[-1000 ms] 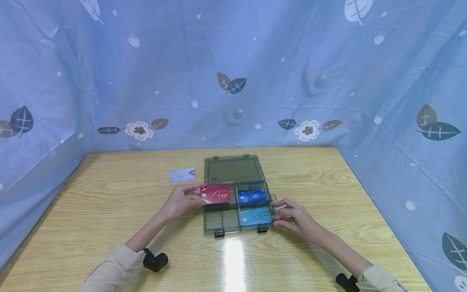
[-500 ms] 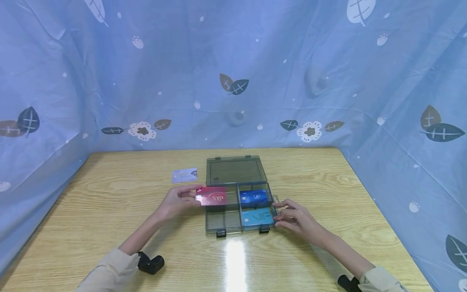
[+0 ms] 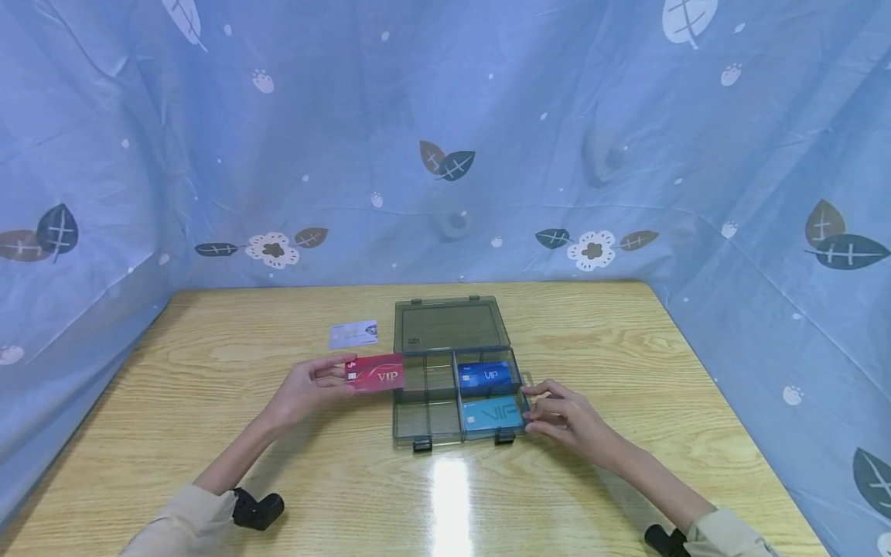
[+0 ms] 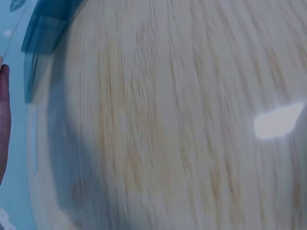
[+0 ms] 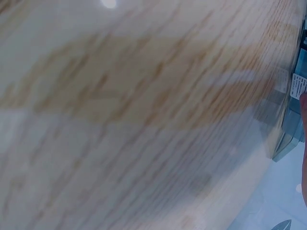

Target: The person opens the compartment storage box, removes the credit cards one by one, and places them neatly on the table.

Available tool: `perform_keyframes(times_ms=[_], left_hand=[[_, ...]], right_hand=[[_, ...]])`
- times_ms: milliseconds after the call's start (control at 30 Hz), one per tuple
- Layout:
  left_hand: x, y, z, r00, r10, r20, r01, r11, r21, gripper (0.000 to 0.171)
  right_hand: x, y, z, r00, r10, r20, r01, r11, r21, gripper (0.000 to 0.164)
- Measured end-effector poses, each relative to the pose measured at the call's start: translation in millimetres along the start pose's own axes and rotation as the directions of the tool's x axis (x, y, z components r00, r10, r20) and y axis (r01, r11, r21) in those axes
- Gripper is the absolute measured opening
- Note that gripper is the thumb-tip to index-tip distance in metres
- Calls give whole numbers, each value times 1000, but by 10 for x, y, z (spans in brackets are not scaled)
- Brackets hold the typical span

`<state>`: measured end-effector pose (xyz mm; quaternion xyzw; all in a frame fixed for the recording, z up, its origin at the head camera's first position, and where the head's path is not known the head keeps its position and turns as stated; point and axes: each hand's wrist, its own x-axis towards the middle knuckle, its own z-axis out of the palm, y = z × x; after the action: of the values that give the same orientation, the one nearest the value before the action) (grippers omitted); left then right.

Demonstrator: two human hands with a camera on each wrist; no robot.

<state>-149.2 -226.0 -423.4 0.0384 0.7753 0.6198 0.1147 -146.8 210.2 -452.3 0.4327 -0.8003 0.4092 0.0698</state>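
My left hand [image 3: 302, 394] pinches a red VIP card [image 3: 374, 374] by its left end, just left of the storage box. The box [image 3: 426, 442] is smoky, see-through plastic, its lid [image 3: 452, 325] laid back behind it. In its right compartments sit a dark blue VIP card [image 3: 485, 376] and a light blue VIP card [image 3: 492, 413]. My right hand [image 3: 567, 418] holds the box's right side with bent fingers. In the right wrist view, a finger [image 5: 304, 112] meets the box wall by a white label [image 5: 298, 86]. The left wrist view shows only a sliver of the left hand [image 4: 4, 120].
A pale VIP card [image 3: 353, 334] lies on the wooden table [image 3: 278, 317], left of the lid. Two black latches [image 3: 421, 444] stick out at the box's front edge. A blue patterned cloth [image 3: 390, 139] hangs behind and at both sides.
My left hand has carried the red card leftward, from over the box's upper left compartments to beside the box. My right hand stays at the box's right side.
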Motion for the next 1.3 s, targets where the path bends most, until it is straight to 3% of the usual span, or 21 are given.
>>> perform_keyframes(times_ms=[367,600,1100,1300], left_hand=[[-72,-78,-271,999,0,-51,1,1000,23,64],[-76,-138,-364,1000,1,-29,1,999,55,60],[22,-237,-468,1000,-3,17,0,990,138,56],[110,-227,-425,1000,19,14,-22,981,194,54]], right_hand=[[6,6,-2,1000,-27,-9,27,1000,8,8],[16,-14,-6,999,-30,-9,31,999,29,4],[0,-8,2,1000,-21,-7,21,999,30,3],[5,-23,2,1000,-25,-14,25,1000,14,14]])
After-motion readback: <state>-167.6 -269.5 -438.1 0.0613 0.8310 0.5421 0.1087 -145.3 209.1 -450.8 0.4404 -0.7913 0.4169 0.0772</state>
